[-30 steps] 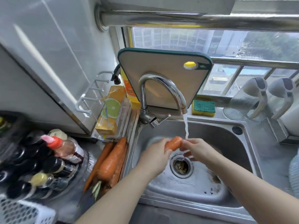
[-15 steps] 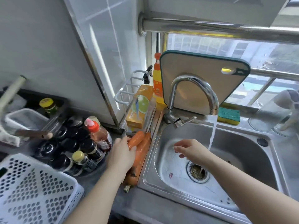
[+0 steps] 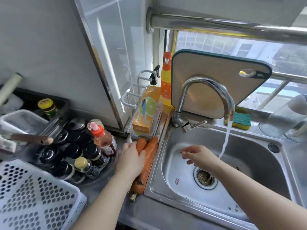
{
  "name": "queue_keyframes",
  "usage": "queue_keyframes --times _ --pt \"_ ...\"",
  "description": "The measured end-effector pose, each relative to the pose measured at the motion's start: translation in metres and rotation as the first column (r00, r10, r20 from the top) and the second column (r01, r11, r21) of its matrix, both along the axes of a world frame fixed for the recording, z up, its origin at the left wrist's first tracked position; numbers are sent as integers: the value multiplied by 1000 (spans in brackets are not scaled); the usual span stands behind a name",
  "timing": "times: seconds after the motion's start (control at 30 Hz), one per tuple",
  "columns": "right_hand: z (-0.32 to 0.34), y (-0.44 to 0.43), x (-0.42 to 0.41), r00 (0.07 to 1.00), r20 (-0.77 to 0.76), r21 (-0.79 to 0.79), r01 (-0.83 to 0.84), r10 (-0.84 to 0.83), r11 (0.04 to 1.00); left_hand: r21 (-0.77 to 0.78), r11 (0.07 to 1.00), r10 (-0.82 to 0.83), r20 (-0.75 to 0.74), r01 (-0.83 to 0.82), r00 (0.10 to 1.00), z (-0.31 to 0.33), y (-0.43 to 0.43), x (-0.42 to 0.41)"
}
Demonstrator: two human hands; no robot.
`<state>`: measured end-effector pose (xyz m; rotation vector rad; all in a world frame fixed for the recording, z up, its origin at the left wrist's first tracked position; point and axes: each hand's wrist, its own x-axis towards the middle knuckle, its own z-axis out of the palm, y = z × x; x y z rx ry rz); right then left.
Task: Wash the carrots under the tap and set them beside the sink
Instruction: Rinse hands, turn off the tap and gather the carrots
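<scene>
Orange carrots (image 3: 149,156) lie side by side on the counter against the left rim of the steel sink (image 3: 259,146). My left hand (image 3: 131,160) rests on top of them, its fingers wrapped over a short carrot (image 3: 140,145) at the far end. My right hand (image 3: 197,155) hovers over the basin with fingers spread and nothing in it, just left of the water stream (image 3: 225,141). The water runs from the curved chrome tap (image 3: 206,85) down to the drain (image 3: 205,177).
A cluster of dark sauce bottles (image 3: 74,146) stands left of the carrots. A white perforated basket (image 3: 33,196) fills the bottom left. Behind the tap lean a cutting board (image 3: 214,67), a yellow detergent bottle (image 3: 166,80) and a sponge (image 3: 239,120).
One second ago both hands held a short carrot under the stream. My left hand has since carried it left onto the carrots beside the sink; my right hand stayed over the basin, empty.
</scene>
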<state>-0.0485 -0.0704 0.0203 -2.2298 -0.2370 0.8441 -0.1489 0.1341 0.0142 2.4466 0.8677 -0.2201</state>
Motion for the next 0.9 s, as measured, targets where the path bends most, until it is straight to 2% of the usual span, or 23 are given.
queue_keyframes --times 0.07,0.13,0.23,0.33,0.47,0.57,0.67,0.7,0.8,0.9 --pt "-5 -6 4 998 17 3 68 -68 998 127 989 -92 85 80 992 12 -12 6" --pt "-7 -16 10 976 18 70 215 -217 974 153 973 -202 191 174 961 23 -31 18" --pt "-6 -35 19 876 -36 242 474 -480 847 -29 951 -292 243 307 925 21 -63 50" --pt "0 -55 27 791 -67 341 591 -608 732 -222 889 -351 230 400 908 13 -101 86" --pt "9 -77 34 785 -66 383 591 -616 710 -405 757 -452 241 512 859 6 -153 120" --pt "11 -97 39 766 47 375 582 -641 722 -500 667 -466 297 552 833 3 -180 133" --pt "12 -113 41 748 131 343 582 -651 738 -697 606 -290 254 383 922 1 -186 143" --pt "11 -117 42 744 136 338 586 -654 736 -711 621 -241 228 330 943 -1 -184 146" --pt "5 -121 46 746 80 349 601 -662 719 -485 793 -300 214 368 930 -4 -162 157" --pt "1 -121 49 760 36 338 601 -648 724 -344 847 -341 234 406 910 -6 -143 164"
